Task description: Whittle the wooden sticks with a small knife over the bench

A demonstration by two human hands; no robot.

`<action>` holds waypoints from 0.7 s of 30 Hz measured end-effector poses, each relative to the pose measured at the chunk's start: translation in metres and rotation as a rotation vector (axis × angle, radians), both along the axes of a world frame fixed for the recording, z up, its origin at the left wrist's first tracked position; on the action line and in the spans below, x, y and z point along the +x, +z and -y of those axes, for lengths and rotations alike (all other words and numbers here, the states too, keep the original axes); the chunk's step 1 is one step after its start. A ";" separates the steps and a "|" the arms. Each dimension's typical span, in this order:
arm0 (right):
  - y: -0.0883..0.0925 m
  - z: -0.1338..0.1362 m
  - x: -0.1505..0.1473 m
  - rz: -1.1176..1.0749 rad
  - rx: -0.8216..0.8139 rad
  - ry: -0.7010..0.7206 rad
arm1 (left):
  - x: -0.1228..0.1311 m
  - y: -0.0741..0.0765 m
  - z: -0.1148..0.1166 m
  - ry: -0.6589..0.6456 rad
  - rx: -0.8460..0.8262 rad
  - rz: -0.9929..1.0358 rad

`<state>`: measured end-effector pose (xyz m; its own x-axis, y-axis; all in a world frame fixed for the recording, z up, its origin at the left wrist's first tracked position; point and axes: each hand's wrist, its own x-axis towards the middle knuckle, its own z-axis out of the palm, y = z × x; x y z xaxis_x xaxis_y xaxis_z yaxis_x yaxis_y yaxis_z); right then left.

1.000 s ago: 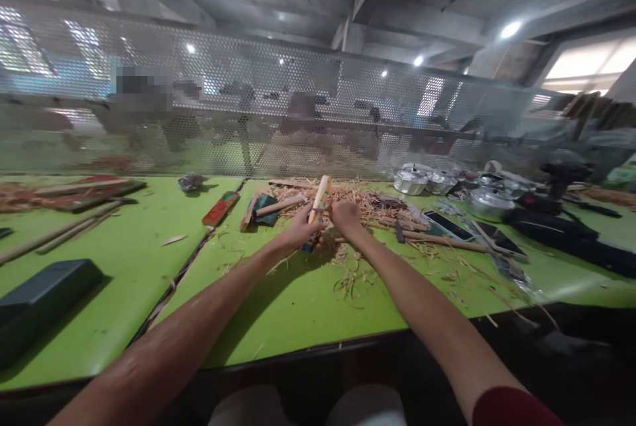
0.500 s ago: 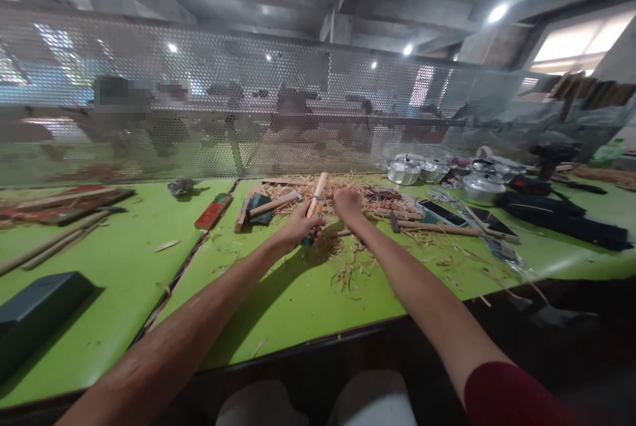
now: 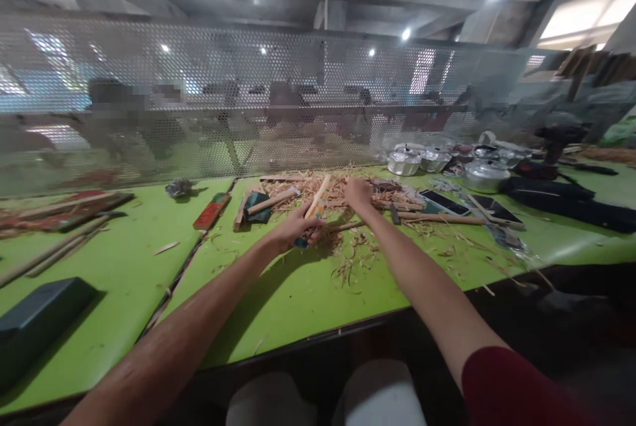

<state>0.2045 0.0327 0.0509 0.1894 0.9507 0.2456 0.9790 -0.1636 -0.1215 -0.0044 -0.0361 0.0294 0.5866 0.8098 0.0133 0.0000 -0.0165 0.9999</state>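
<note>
My left hand (image 3: 297, 226) is wrapped around the lower part of a pale wooden bar (image 3: 320, 197) with orange and blue-green marks, its upper end pointing up and away from me. A dark part shows beneath the fingers. Just right of the bar, apart from it, my right hand (image 3: 358, 194) is closed in a fist. What the fist holds is hidden. Curled wood shavings (image 3: 348, 271) lie under and around both hands. A hammer (image 3: 395, 214) with a long wooden handle rests right of my right hand.
A red-and-green block (image 3: 212, 211) lies left on the green table (image 3: 278, 307). Dark box (image 3: 42, 320) at near left; wooden pieces (image 3: 64, 211) behind. Phones (image 3: 444, 202), metal pots (image 3: 403, 159) and black cloth (image 3: 561, 204) sit right. A perforated screen (image 3: 278, 128) bounds the back.
My right hand has moved right, away from the bar. A thin grey strip that crossed the bar beside that hand no longer shows. My left hand has shifted slightly left with the bar.
</note>
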 end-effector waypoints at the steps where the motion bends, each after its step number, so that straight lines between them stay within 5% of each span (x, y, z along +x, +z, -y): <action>1: -0.001 0.000 0.007 -0.062 0.008 -0.083 | -0.002 0.002 0.003 -0.040 0.016 -0.032; 5: -0.002 -0.002 0.025 -0.175 0.044 -0.229 | -0.002 0.002 0.005 -0.037 0.035 -0.053; 12: 0.001 -0.003 -0.003 -0.069 0.160 0.019 | -0.008 -0.022 -0.023 0.206 0.008 0.023; 21: -0.009 0.001 -0.030 0.022 0.096 0.292 | -0.006 -0.015 -0.030 0.437 0.029 0.067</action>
<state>0.1740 0.0321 0.0423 -0.0952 0.9365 0.3375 0.9855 0.1365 -0.1009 -0.0099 -0.0061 0.0146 0.1862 0.9803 0.0661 -0.0513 -0.0575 0.9970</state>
